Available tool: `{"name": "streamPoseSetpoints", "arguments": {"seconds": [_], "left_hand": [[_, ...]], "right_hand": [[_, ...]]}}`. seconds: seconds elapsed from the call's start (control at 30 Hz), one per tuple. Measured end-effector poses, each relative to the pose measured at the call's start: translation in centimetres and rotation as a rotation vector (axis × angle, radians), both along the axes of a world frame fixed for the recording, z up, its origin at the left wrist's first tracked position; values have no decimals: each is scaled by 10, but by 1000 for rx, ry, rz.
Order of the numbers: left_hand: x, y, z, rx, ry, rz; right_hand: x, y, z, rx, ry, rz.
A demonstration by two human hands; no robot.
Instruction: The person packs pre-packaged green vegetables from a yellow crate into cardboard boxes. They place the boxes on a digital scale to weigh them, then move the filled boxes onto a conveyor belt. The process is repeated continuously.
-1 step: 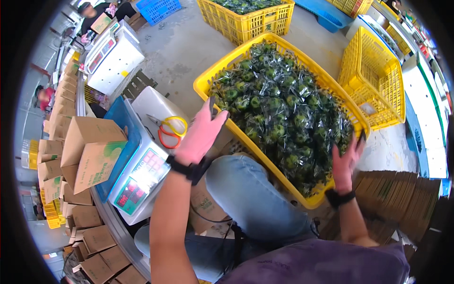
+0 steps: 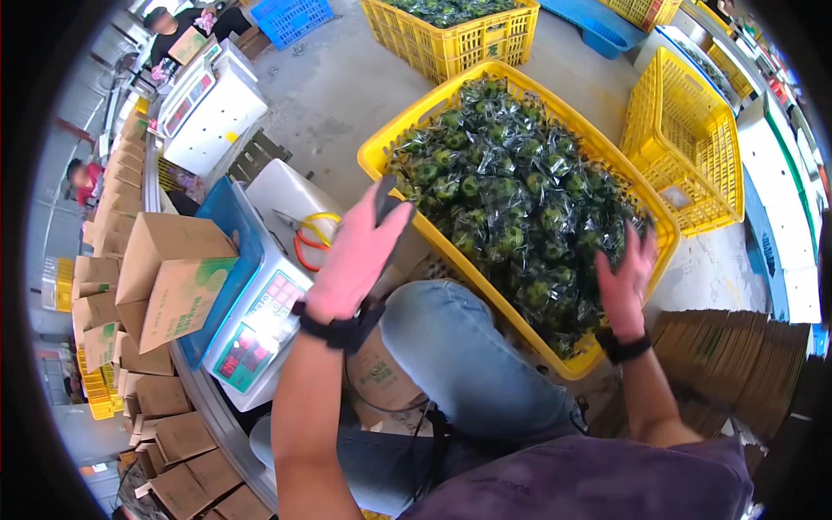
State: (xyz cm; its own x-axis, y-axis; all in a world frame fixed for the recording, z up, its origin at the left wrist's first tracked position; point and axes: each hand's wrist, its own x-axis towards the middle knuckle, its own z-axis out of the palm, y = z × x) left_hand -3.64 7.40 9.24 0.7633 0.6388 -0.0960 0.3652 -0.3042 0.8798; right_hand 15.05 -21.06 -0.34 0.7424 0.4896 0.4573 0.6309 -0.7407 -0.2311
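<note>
My left hand (image 2: 355,260), in a pink glove with dark fingertips, is open near the left rim of a yellow crate (image 2: 659,225). The crate is piled with green round items in clear plastic bags (image 2: 503,199). Over the right part of that pile, my right hand (image 2: 626,282), also gloved, is open with spread fingers; contact with the bags is unclear. Scissors with yellow and red handles (image 2: 312,251) lie on a white foam block left of my left hand, beside a digital scale (image 2: 247,355). An open cardboard box (image 2: 173,295) sits on the scale's far left side.
Yellow crates (image 2: 446,48) stand ahead and at the right (image 2: 680,139). A blue crate (image 2: 290,22) is farther back. Flattened cardboard (image 2: 719,364) is stacked at the lower right, several boxes (image 2: 165,399) line the left. A co-worker (image 2: 169,30) sits at another scale.
My left hand has shifted a little left and down. My right hand has moved left from the crate's rim to further over the bagged items.
</note>
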Motion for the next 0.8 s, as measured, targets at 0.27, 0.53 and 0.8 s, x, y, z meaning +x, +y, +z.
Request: {"name": "streamPoseSetpoints", "arguments": {"seconds": [0.27,0.53,0.8], "left_hand": [[-199,-52,142,177,-457,587],[-348,-87,166,422,-559,877],[-382,-27,117,271,-679,908]], "right_hand": [[14,140,-43,-678,223,434],[28,138,-59,-530,273,622],[-35,114,-36,-728,248,362]]}}
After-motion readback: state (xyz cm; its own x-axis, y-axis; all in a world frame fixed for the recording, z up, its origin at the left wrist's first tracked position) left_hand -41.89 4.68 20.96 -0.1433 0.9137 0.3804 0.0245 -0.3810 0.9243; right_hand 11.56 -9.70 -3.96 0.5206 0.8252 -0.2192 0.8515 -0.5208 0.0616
